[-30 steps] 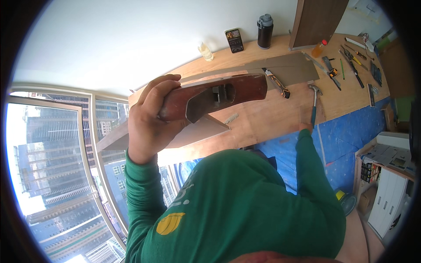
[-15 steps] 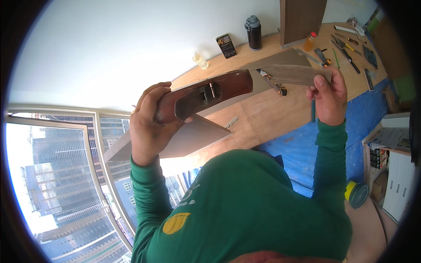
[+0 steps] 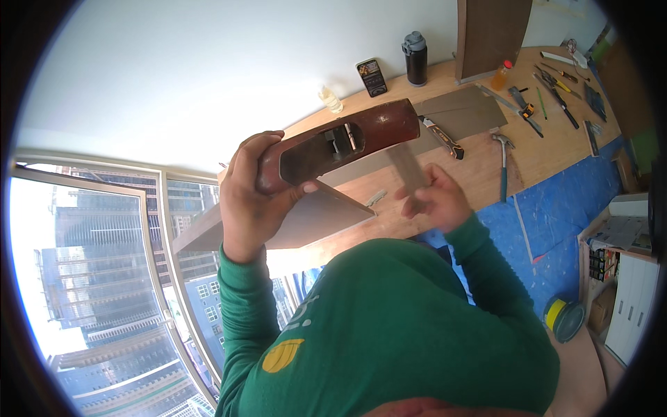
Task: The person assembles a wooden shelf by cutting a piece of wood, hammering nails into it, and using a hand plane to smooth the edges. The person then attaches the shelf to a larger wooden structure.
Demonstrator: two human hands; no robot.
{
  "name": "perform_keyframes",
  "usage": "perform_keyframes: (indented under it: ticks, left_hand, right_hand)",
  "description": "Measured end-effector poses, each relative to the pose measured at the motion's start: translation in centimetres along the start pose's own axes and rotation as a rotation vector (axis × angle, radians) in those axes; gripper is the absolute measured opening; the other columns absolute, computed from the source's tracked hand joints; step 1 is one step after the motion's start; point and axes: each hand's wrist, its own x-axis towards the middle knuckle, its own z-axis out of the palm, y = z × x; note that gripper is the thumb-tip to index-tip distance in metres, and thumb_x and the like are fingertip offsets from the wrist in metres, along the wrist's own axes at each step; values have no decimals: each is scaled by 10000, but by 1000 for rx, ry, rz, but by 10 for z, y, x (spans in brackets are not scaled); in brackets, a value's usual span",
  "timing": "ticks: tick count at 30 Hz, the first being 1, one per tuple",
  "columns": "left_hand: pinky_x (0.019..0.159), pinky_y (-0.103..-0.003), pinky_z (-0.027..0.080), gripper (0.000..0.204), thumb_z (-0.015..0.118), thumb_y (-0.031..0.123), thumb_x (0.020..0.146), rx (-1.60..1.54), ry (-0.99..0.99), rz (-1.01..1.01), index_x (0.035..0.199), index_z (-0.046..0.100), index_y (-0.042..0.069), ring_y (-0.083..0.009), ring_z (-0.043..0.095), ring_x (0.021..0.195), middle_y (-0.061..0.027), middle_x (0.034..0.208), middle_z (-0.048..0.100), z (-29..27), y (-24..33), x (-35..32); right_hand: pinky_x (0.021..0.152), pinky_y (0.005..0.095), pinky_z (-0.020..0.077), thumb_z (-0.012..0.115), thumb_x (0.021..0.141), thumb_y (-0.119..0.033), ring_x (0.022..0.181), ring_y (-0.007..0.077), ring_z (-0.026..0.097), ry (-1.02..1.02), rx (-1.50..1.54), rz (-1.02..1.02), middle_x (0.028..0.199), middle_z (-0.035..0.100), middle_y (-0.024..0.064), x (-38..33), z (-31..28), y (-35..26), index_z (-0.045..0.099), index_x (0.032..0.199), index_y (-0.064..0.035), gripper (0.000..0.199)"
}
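Note:
My left hand (image 3: 253, 198) grips one end of a dark red-brown wooden hand plane (image 3: 382, 126), raised above the bench. Its slot faces up, and metal shows inside it. In my right hand (image 3: 443, 200) is a thin wood-grain strip (image 3: 410, 169), pinched near its lower end and smeared by motion. The strip's upper end comes close to the plane's underside; whether they touch I cannot tell. Just beyond the strip a utility knife (image 3: 442, 137) lies on a grey-brown panel (image 3: 479, 115). A claw hammer (image 3: 503, 167) rests on the bench to the right.
The plywood bench (image 3: 479, 161) carries a phone (image 3: 372, 76), a black flask (image 3: 415, 59), a red-capped bottle (image 3: 501, 76), a tape measure (image 3: 526, 111) and several hand tools. An angled board (image 3: 306, 219) stands under the plane. Blue sheeting (image 3: 549, 222) and a lidded tub (image 3: 564, 320) are at right.
My right hand has swung left and down with the strip, which now points steeply up toward the plane. The hammer's head has come into sight. My left hand keeps holding the plane.

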Motion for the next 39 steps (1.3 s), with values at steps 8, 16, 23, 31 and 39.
perform_keyframes:
  ticks: [8,16,23,31,39]
  left_hand:
    - [902,-377,564,725,985,231,640,-120,62,-129,1231,624,17,-294,714,1052,-138,1197,714,2,7,1]
    - [925,-372,559,762,991,243,638,-140,71,-92,1256,608,14,-281,703,1066,-139,1201,710,1,14,-6]
    - [934,-367,557,769,987,256,657,-136,67,-55,1273,601,4,-274,698,1087,-142,1214,706,0,12,-13]
    - [936,-369,558,776,986,298,663,-99,63,-43,1269,603,1,-290,697,1095,-150,1213,704,-1,17,-17]
    - [939,-380,557,781,993,254,637,-101,86,-24,1266,601,9,-308,694,1102,-153,1220,701,0,23,-23]
  right_hand:
    - [771,258,476,446,1133,-264,811,116,506,-190,-561,-369,1013,519,42,22,50,12,438,1504,46,484]
    - [889,294,520,479,1121,-252,997,141,607,-301,-225,-336,1112,520,49,31,78,18,460,1462,44,452]
    - [988,332,514,544,1095,-226,1129,151,616,-367,-386,-350,1253,587,75,34,76,13,495,1397,-3,379]
    - [941,327,544,577,1081,-180,1100,167,662,-332,-307,-407,1158,645,83,30,83,5,556,1299,4,287]
    - [822,282,559,647,1050,-216,946,112,656,-226,-280,-88,979,610,32,24,78,0,580,1227,-7,282]
